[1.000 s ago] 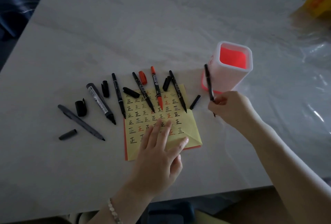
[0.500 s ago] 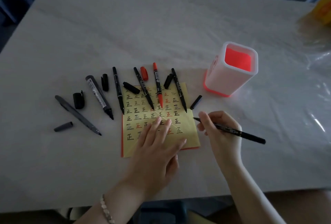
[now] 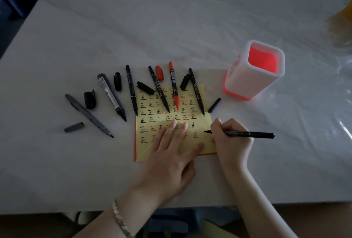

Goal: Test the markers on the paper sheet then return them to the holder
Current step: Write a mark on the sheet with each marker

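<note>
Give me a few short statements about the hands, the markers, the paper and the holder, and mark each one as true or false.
1. The right hand holds a black marker with its tip over the paper sheet. True.
2. The left hand lies flat on the paper sheet. True.
3. The holder lies on its side. False: it stands upright, to the right of the sheet.
4. The red marker has its cap on. False: its tip is bare, and the red cap lies beside it.
5. Several markers stand in the holder. False: no marker shows inside it.
</note>
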A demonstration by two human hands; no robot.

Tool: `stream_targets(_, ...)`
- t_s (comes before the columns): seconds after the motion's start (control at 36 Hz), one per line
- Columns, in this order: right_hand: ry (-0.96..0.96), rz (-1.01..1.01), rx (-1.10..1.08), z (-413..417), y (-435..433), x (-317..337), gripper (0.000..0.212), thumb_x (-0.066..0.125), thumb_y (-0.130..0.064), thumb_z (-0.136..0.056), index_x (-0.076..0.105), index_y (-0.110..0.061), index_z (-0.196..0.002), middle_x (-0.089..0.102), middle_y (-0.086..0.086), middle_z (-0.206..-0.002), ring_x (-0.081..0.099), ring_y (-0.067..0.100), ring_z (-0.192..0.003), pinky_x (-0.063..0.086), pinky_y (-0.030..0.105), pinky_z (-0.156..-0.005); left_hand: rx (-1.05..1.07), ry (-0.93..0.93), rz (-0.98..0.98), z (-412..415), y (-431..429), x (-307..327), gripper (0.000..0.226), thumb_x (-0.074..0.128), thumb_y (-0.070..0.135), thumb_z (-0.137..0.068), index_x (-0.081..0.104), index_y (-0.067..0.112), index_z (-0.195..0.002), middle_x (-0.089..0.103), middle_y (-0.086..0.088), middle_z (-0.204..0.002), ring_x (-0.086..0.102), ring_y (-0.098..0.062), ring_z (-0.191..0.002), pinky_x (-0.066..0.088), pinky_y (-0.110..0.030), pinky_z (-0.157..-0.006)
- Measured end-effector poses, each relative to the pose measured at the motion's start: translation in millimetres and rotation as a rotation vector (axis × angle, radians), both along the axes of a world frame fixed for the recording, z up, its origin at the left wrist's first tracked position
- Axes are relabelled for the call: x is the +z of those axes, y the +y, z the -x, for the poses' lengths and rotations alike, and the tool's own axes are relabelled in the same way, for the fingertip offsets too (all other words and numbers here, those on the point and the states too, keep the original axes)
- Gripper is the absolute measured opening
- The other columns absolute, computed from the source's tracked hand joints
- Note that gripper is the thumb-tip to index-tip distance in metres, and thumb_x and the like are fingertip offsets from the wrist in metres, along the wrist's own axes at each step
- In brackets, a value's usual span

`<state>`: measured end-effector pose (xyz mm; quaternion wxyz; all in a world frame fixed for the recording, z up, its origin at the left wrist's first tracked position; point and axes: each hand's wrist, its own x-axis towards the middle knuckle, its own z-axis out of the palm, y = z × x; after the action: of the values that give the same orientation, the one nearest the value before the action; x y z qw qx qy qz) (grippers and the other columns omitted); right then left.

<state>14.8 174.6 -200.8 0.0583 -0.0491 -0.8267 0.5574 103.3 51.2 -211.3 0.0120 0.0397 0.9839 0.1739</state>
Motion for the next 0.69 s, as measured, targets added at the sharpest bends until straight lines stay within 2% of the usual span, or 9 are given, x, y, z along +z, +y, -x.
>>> stream_targets(0.25, -0.004, -0.048, 0.031, -0.8, -0.8, -0.2, 0.032, 0.067, -0.012, -0.077, 0.052, -0.003, -0.05, 0.057, 0.022, -0.051, 0.045, 0.012, -0.044, 0.037, 0.019, -0.046, 0.006, 0.004, -0.008, 0.4, 0.2, 0.1, 0.038, 0.039, 0.041, -0.087, 0.054, 0.04, -0.123, 0.04, -0.015, -0.143, 0.028, -0.036, -0.136, 0.015, -0.045, -0.11)
stream_targets(0.44, 0.023, -0.072, -0.009, -0.8, -2.0, -1.4, 0.032, 0.064, -0.013, -0.078, 0.051, 0.001, -0.052, 0.055, 0.026, -0.053, 0.047, 0.027, -0.048, 0.038, 0.031, -0.048, 0.005, 0.001, 0.004, 0.5, 0.0, 0.0, 0.038, 0.039, 0.042, -0.087, 0.055, 0.039, -0.121, 0.04, -0.015, -0.143, 0.028, -0.036, -0.136, 0.012, -0.044, -0.112)
stream_targets(0.5, 0.026, -0.065, -0.011, -0.7, -1.2, -1.7, 0.032, 0.064, -0.013, -0.078, 0.051, 0.0, -0.052, 0.055, 0.027, -0.053, 0.048, 0.031, -0.049, 0.038, 0.03, -0.048, 0.004, 0.0, 0.003, 0.6, -0.1, -0.1, 0.038, 0.039, 0.042, -0.087, 0.054, 0.04, -0.122, 0.04, -0.015, -0.143, 0.028, -0.036, -0.136, 0.012, -0.044, -0.111)
stream_targets(0.69, 0.017, -0.058, 0.011, -0.4, -0.6, -3.3, 0.032, 0.065, -0.011, -0.077, 0.05, -0.002, -0.05, 0.056, 0.025, -0.052, 0.047, 0.021, -0.047, 0.036, 0.02, -0.045, 0.005, 0.01, -0.003, 0.2, -0.6, -0.3, 0.038, 0.04, 0.041, -0.087, 0.054, 0.039, -0.122, 0.04, -0.016, -0.143, 0.027, -0.036, -0.136, 0.013, -0.044, -0.111)
